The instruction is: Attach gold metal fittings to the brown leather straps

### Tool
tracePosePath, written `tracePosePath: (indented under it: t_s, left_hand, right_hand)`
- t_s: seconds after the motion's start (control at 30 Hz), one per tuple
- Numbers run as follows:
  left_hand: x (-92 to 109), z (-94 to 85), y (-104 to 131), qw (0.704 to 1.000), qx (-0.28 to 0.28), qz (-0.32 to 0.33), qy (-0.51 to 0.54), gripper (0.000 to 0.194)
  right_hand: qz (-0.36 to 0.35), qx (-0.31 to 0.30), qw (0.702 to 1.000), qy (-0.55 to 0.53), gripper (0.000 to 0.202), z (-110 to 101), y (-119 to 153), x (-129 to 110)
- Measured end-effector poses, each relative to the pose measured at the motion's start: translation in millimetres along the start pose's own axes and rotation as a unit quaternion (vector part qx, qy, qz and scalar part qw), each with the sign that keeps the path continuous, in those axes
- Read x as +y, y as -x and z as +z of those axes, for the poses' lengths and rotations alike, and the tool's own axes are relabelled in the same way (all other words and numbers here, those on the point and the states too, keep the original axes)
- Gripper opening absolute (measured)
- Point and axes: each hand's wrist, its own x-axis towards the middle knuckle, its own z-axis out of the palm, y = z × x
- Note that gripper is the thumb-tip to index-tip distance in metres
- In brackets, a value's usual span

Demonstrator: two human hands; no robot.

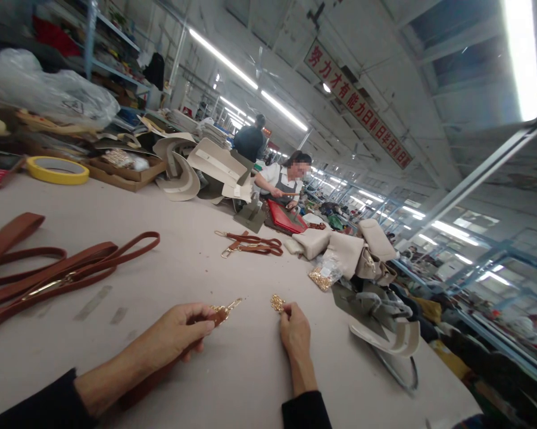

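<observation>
My left hand (186,330) is closed on the end of a brown leather strap (150,381), which has gold chain and a gold clasp (234,304) sticking out past the fingertips. To its right, my right hand (295,330) has its fingers together at a small pile of gold chain (277,302) on the table; whether the fingertips pinch part of it is too small to tell. The two hands are apart. More brown straps (72,277) with gold hardware lie at the left. Farther back lie shorter brown straps (255,243) with gold clasps.
Yellow tape (58,170) and a cardboard box (128,173) sit back left. Beige bags (346,253), a packet of gold parts (325,273) and a curved beige piece (405,338) are at the right. Across the table, a person (283,182) works at a red item (286,216).
</observation>
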Motion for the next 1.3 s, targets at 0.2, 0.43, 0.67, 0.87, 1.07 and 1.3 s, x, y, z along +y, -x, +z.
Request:
tracePosePath:
  t_s: [0.2, 0.43, 0.67, 0.87, 1.07, 1.3]
  left_hand:
    - [10, 3.5, 10, 0.999, 0.031, 0.014, -0.032, 0.034]
    - [14, 4.2, 15, 0.991, 0.081, 0.096, -0.055, 0.022]
    - [3, 7.3, 11, 0.988, 0.078, 0.114, -0.065, 0.02]
    - [2, 9.7, 14, 0.991, 0.057, 0.111, -0.054, 0.022]
    - [4, 12.0, 16, 0.988, 0.067, 0.12, -0.069, 0.021]
    - [3, 16.9, 16, 0.986, 0.068, 0.143, -0.061, 0.021]
  right_hand:
    - [-0.043, -0.018, 0.983, -0.175, 0.018, -4, 23, -47]
    - [-0.166, -0.056, 0.922, -0.345, 0.004, 1, 74, -121]
    - [-0.267, -0.018, 0.918, -0.293, 0.01, 9, 73, -124]
    - [-0.303, -0.004, 0.912, -0.276, 0.015, 7, 73, -123]
    - [-0.288, 0.004, 0.916, -0.28, 0.015, 5, 74, -128]
    - [-0.271, -0.002, 0.921, -0.28, 0.013, 8, 73, -126]
